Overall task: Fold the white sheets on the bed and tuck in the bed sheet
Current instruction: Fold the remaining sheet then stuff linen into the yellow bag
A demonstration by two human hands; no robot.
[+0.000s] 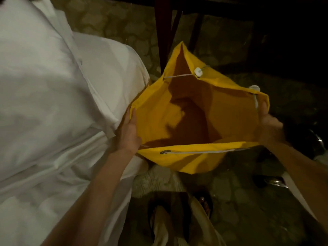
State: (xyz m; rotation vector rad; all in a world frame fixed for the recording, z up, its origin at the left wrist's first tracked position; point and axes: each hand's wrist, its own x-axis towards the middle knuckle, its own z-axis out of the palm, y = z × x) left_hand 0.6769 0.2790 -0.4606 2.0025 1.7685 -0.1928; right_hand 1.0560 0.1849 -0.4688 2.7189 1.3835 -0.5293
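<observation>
White sheets (44, 86) lie piled and folded on the bed at the left, with layered edges running down toward the bed's corner. Beside the bed I hold a yellow drawstring bag (186, 118) wide open; its inside looks empty. My left hand (128, 132) grips the bag's left rim, right against the sheets. My right hand (269, 125) grips the right rim. A white cord (200, 152) with toggles runs along the bag's mouth.
A dark wooden furniture leg (162, 32) stands behind the bag on a stone-patterned floor (124, 23). My feet in sandals (204, 206) are below the bag. Shiny dark objects (273, 181) lie on the floor at the right.
</observation>
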